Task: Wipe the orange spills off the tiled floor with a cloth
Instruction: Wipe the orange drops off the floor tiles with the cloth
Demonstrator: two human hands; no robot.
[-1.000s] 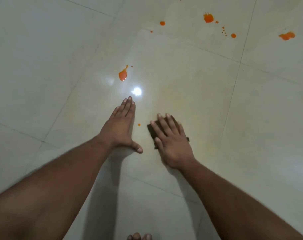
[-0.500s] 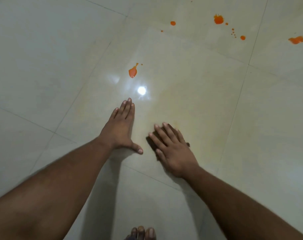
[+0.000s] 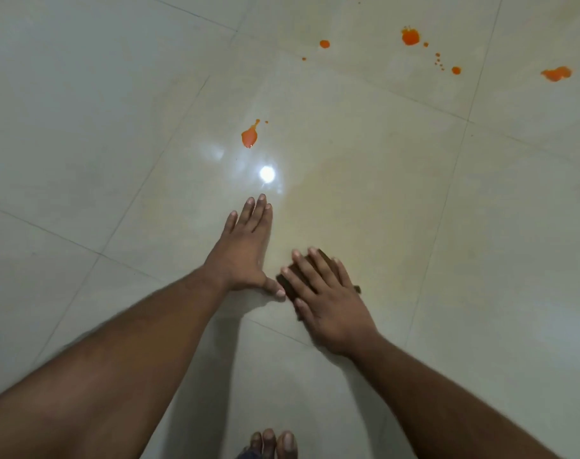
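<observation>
My right hand (image 3: 328, 299) lies flat on a dark brown cloth (image 3: 287, 284), pressing it onto the pale tiled floor (image 3: 414, 210); only the cloth's edges show around the fingers. My left hand (image 3: 244, 251) rests flat on the floor just left of it, fingers together, thumb almost touching the cloth. An orange drop-shaped spill (image 3: 249, 136) sits on the tile beyond my left fingertips. Farther off are a small orange dot (image 3: 324, 44), a larger splat (image 3: 410, 37) with a trail of droplets (image 3: 456, 70), and a smear (image 3: 556, 73) at the far right.
A bright light reflection (image 3: 267, 173) glares on the glossy tile just ahead of my left hand. Faint yellowish streaks tint the tile around the cloth. My toes (image 3: 273, 445) show at the bottom edge. Grout lines cross the floor.
My right hand has slid the cloth back toward me and a little left. The tiny orange speck that lay between my hands is gone. My left hand stays planted.
</observation>
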